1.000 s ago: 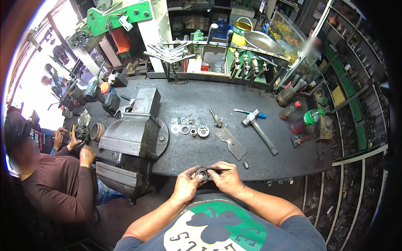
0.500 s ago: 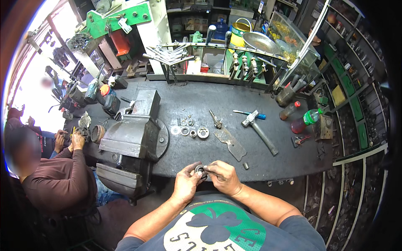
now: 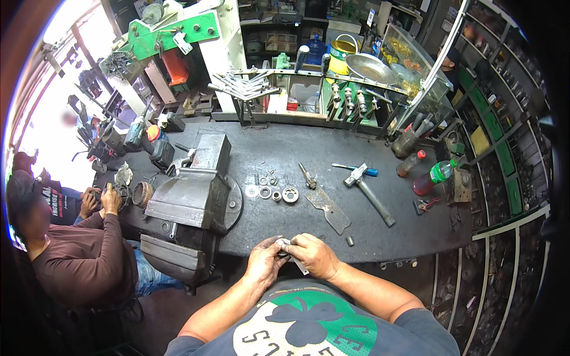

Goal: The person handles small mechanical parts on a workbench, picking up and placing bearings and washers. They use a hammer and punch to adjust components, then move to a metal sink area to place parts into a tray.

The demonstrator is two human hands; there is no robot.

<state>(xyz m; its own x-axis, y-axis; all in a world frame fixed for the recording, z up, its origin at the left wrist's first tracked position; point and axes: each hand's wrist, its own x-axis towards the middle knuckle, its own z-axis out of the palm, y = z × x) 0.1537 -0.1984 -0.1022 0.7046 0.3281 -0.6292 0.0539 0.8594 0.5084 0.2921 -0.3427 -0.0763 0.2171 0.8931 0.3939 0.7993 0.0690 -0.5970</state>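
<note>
Close in front of my body, at the bench's near edge, my left hand (image 3: 265,260) is closed around a small round metal ring (image 3: 284,242), mostly hidden by fingers. My right hand (image 3: 314,255) is closed against it, its thumb and fingers pinched at the ring. Below the right fingers a pale flat strip (image 3: 301,267) sticks out toward my shirt; its upper end is hidden. Farther off on the bench lie several loose metal rings and small parts, among them a notched ring (image 3: 290,194). A threaded spindle (image 3: 307,175) and a flat metal plate (image 3: 328,212) lie beside them.
A large bench vise (image 3: 184,199) stands to the left. On the right are a hammer (image 3: 370,193), screwdriver (image 3: 356,169), small cylinder (image 3: 350,241), pliers (image 3: 426,204) and two bottles (image 3: 435,177). A co-worker (image 3: 80,255) handles a part at far left. Racked tools (image 3: 246,83) line the back.
The pale strip now shows below my right hand. The ring, seen more openly before, is now largely covered by my fingers. The whole view has shifted slightly; the bench things lie unchanged.
</note>
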